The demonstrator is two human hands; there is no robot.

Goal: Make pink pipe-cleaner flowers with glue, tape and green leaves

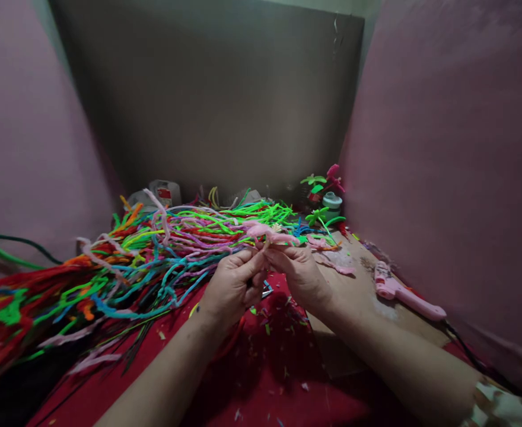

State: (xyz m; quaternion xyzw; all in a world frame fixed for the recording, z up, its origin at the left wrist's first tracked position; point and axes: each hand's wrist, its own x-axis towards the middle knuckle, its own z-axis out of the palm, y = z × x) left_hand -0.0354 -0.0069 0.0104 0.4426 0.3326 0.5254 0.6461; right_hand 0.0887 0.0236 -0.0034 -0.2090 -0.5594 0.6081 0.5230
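My left hand (236, 281) and my right hand (299, 273) meet in the middle of the view, both with closed fingers. Between their fingertips they pinch the base of a pink pipe-cleaner flower (258, 229), whose fuzzy petals spread above the fingers around a pale yellow centre. The exact spot that each hand grips is partly hidden by the fingers. Just beyond and to the left lies a large heap of coloured pipe cleaners (185, 237). Below the hands, a small metal object (267, 292) shows partly behind the left fingers; I cannot tell its kind.
A pink glue gun (407, 293) lies on a cardboard sheet (350, 279) at the right, its cord trailing forward. Finished-looking pipe-cleaner flowers (317, 181) stand by a pale-capped bottle (331, 204) at the back. Bits of fuzz litter the red cloth (261, 379). Pink walls flank both sides.
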